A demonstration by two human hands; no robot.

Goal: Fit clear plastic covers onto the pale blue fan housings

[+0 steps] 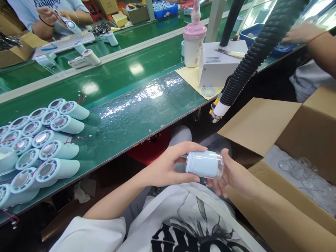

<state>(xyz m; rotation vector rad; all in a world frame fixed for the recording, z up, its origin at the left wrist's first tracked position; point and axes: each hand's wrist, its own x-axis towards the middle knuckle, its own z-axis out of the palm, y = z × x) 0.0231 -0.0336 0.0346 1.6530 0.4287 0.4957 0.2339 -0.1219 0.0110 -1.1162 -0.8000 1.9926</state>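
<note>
A: From the head view: held level over the lap, a pale blue cylinder [204, 164], clear cap end toward the right. Left hand [168, 168] curled around the ribbed end, thumb on top, fingers underneath, closed on it. Right hand [231, 176] cupped half open against the clear end, palm up, supporting rather than squeezing.

B: Why sideways and so low?

A: Probably for looking along the seam between blue body and clear cap; kept below the bench edge, near the open cardboard box [301, 140] at the right. Clear plastic parts [301, 171] lying in that box on a pale liner, within easy reach of the right hand.

B: And on the green bench [136, 108]?

A: Stacked at the left, a pile of similar cylinders [44, 143], all lying on their sides with ring faces turned one way, red wires trailing from some. Laid flat likely to stop rolling and to keep faces readable. Well apart from both hands.

B: Anything overhead?

A: A black ribbed hose [252, 56] slanting down from upper right, nozzle ending above the bench edge, just beside a white box [220, 63] on a yellow mat. A pink-lidded cup [193, 43] left of that box.

B: Others nearby?

A: Across the belt, a person's hands [49, 15] on a similar blue piece. At the far right, another person's arm [315, 38] reaching toward a blue tray [249, 33]. Neither close to the held cylinder.
</note>
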